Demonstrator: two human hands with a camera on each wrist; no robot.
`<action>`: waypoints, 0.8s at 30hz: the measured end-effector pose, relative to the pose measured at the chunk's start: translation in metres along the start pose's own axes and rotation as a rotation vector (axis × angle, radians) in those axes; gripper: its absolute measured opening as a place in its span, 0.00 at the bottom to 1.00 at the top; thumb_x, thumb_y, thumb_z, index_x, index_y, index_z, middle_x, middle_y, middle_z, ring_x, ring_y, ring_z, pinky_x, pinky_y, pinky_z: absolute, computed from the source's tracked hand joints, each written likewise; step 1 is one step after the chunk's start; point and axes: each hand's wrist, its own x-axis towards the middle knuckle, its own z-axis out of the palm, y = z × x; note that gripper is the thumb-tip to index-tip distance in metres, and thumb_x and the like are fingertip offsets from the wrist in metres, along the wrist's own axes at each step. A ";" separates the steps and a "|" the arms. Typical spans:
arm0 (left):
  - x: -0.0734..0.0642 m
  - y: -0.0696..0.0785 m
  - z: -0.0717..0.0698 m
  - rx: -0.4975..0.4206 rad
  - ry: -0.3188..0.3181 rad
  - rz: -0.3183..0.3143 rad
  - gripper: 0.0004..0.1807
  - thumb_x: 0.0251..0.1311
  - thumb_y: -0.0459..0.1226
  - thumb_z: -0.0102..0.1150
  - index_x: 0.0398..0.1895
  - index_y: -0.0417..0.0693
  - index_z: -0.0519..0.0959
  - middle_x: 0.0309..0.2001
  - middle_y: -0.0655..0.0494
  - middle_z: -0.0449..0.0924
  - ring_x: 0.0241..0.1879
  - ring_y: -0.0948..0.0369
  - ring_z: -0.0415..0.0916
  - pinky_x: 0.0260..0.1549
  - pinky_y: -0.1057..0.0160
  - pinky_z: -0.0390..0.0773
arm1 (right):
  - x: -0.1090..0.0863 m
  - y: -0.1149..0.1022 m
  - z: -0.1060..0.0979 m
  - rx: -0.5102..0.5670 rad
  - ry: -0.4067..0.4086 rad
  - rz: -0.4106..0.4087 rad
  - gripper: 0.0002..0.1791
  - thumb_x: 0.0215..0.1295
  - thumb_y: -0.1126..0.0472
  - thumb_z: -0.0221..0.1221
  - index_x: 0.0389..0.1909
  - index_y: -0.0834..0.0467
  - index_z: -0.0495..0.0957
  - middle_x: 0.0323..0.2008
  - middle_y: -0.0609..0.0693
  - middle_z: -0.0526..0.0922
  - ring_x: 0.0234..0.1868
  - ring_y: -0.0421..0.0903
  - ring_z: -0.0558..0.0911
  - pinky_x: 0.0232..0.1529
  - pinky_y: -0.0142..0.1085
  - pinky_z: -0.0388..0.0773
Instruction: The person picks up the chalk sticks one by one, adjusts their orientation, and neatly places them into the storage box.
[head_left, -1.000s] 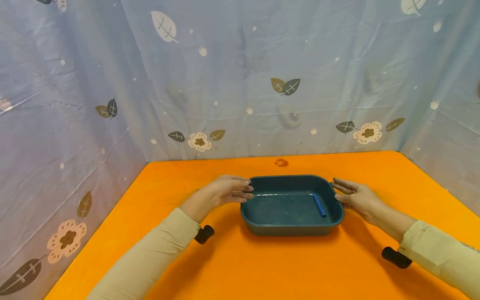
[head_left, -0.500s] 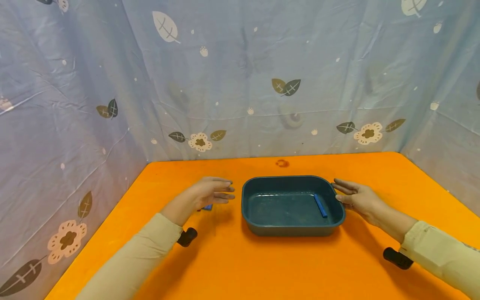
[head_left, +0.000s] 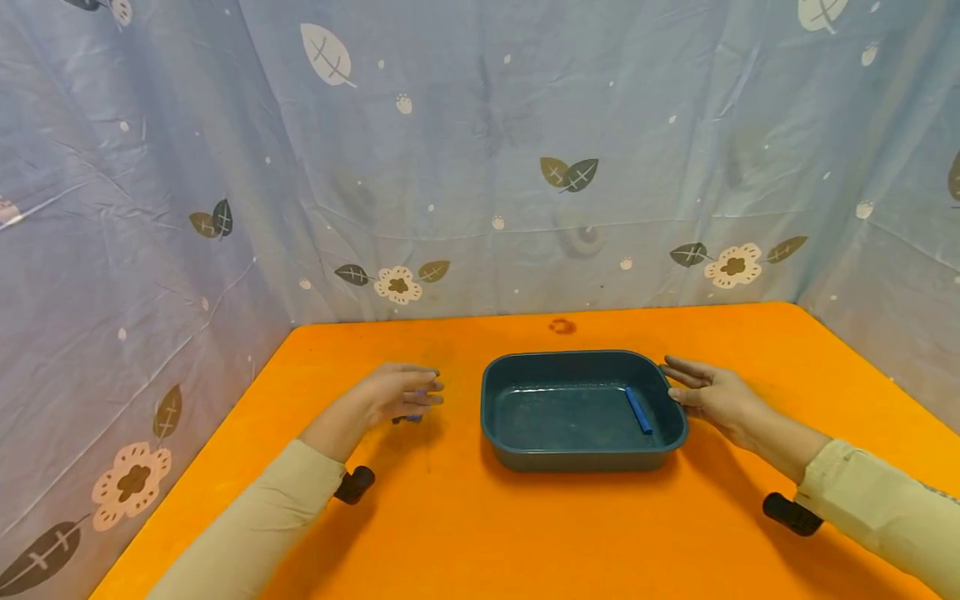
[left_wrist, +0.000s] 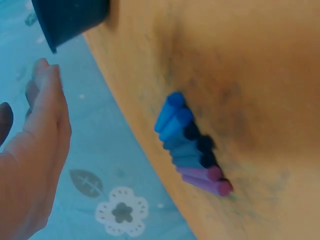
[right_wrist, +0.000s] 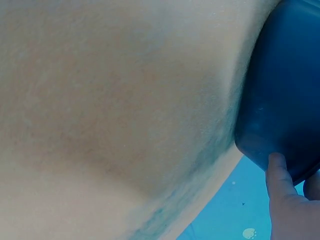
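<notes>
Hovering over a small row of crayons [left_wrist: 192, 150], the left hand [head_left: 396, 394] has its fingers [left_wrist: 46, 87] loosely extended and holds nothing; from the head view the sticks lie just under and beside the fingertips, mostly hidden, while the left wrist view shows them packed side by side on the orange table [head_left: 465, 533], blues at one end and purples at the other. A likely slip here is that fingers closing on so tight a bunch catch two or three at once, or nudge the round sticks so they roll away (they look free to roll, with nothing to stop them).

To the right of those fingers, a little way off, sits the dark blue tray [head_left: 525, 454], with one blue crayon [head_left: 639, 410] lying against its right inner wall. A stick dropped from too high could bounce off the hard bottom or miss the near rim.

Further right, the right hand [head_left: 712, 396] has straight, relaxed fingers [right_wrist: 280, 175] resting against the tray's right outer wall and grips nothing. Since that is only a light touch, I judge the tray could slide leftward or turn if bumped from that side, or be pushed by the hand itself.
</notes>
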 end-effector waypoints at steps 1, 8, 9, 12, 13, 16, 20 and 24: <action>0.000 -0.002 -0.003 0.004 0.003 -0.002 0.28 0.76 0.34 0.40 0.71 0.25 0.51 0.67 0.28 0.59 0.65 0.39 0.62 0.63 0.50 0.67 | 0.000 0.000 0.000 0.003 -0.002 -0.002 0.36 0.75 0.71 0.46 0.74 0.68 0.37 0.72 0.71 0.43 0.42 0.29 0.77 0.42 0.31 0.79; -0.004 -0.011 -0.021 0.042 0.055 0.003 0.28 0.76 0.35 0.41 0.71 0.25 0.51 0.67 0.29 0.60 0.64 0.41 0.65 0.62 0.50 0.69 | 0.000 0.002 0.000 0.009 -0.004 -0.008 0.36 0.75 0.71 0.46 0.74 0.68 0.37 0.72 0.71 0.43 0.42 0.30 0.77 0.42 0.30 0.79; -0.004 -0.012 -0.024 0.037 0.063 0.004 0.28 0.76 0.35 0.41 0.71 0.25 0.51 0.67 0.29 0.61 0.63 0.42 0.66 0.62 0.51 0.69 | 0.000 0.002 0.000 0.010 -0.002 -0.007 0.36 0.75 0.71 0.46 0.74 0.68 0.37 0.72 0.71 0.43 0.42 0.30 0.77 0.42 0.30 0.79; -0.004 -0.014 -0.032 0.053 0.084 0.017 0.29 0.76 0.34 0.41 0.71 0.24 0.51 0.66 0.29 0.62 0.59 0.45 0.72 0.60 0.52 0.71 | -0.001 0.004 0.000 0.017 -0.003 -0.016 0.36 0.75 0.71 0.46 0.74 0.69 0.37 0.72 0.71 0.43 0.41 0.31 0.78 0.41 0.30 0.79; -0.005 -0.014 -0.035 0.051 0.096 0.017 0.28 0.76 0.34 0.42 0.71 0.24 0.52 0.66 0.29 0.62 0.58 0.47 0.74 0.59 0.53 0.73 | -0.001 0.004 0.000 0.021 -0.002 -0.019 0.36 0.75 0.71 0.46 0.74 0.69 0.37 0.72 0.72 0.43 0.41 0.31 0.78 0.41 0.30 0.79; -0.005 -0.015 -0.042 0.043 0.130 0.010 0.28 0.75 0.34 0.43 0.71 0.25 0.53 0.64 0.29 0.65 0.53 0.51 0.78 0.55 0.56 0.77 | -0.001 0.005 0.000 0.036 0.003 -0.026 0.35 0.75 0.71 0.46 0.74 0.70 0.37 0.72 0.72 0.43 0.40 0.32 0.78 0.40 0.30 0.78; -0.003 -0.018 -0.049 0.004 0.148 -0.006 0.29 0.75 0.34 0.43 0.72 0.26 0.52 0.66 0.31 0.64 0.58 0.47 0.74 0.51 0.59 0.79 | 0.000 0.005 0.000 0.040 0.002 -0.024 0.35 0.75 0.71 0.46 0.74 0.69 0.38 0.72 0.71 0.43 0.40 0.33 0.78 0.40 0.30 0.78; 0.000 -0.021 -0.056 0.035 0.177 -0.007 0.28 0.75 0.34 0.42 0.72 0.26 0.52 0.67 0.30 0.61 0.63 0.43 0.67 0.55 0.57 0.76 | 0.008 0.016 -0.006 0.032 0.005 -0.022 0.36 0.75 0.68 0.48 0.75 0.67 0.38 0.73 0.69 0.44 0.39 0.35 0.78 0.39 0.31 0.78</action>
